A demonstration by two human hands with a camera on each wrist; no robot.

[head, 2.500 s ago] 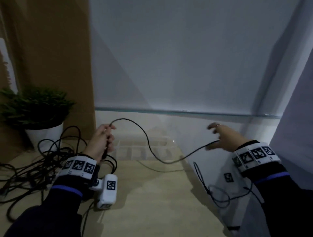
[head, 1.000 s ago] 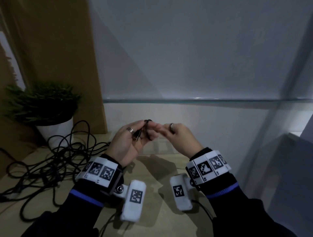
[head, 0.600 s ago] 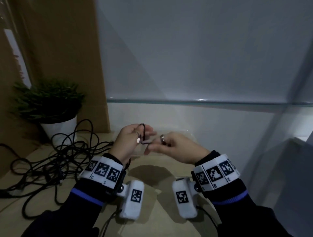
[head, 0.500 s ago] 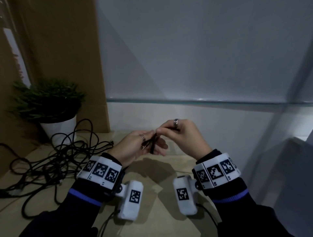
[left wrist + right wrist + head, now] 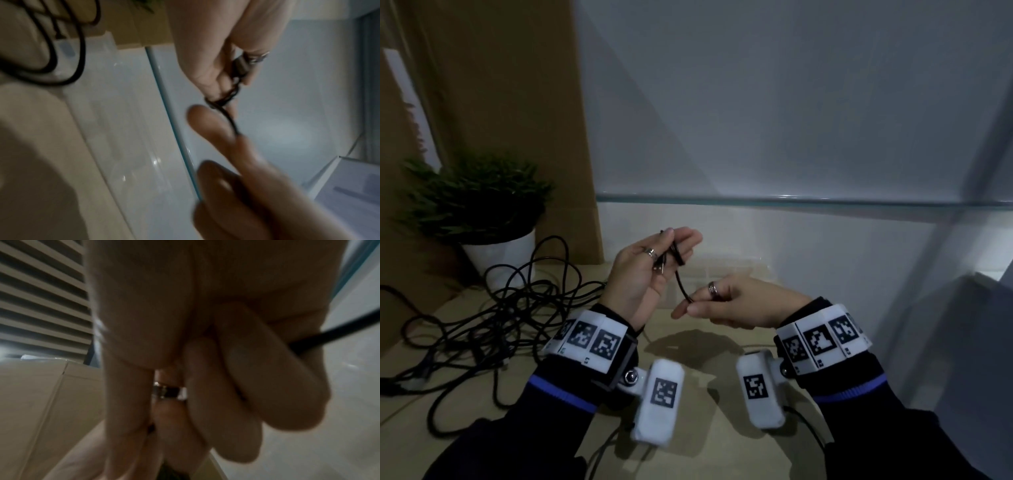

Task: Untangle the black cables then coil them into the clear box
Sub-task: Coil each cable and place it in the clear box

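I see both hands raised over the desk (image 5: 698, 442), w/ one thin black cable (image 5: 681, 284) strung between them. Left hand (image 5: 650, 274) is palm-up, fingers mostly straight but thumb and forefinger tips pinch a small coil of the cable; the metal plug end (image 5: 659, 267) hangs by the ring finger. In left wrist view the coil (image 5: 224, 99) sits right at the fingertips. Right hand (image 5: 736, 305) is lower and just beside the left, knuckles up, fingers curled narrow, pinching the cable's loose run between thumb and forefinger. Right wrist view: fingers (image 5: 236, 386) folded tight into the palm, cable (image 5: 333, 335) coming out the side. Short slack stretch of cable runs from the coil down to the right pinch.

Rest of the cables (image 5: 482, 318) lie in a tangled heap on the desk, left of the left wrist, reaching the plant pot (image 5: 500, 257). Clear box (image 5: 726, 270) sits on the desk behind the hands, against the wall; contents hard to make out in this dim light.
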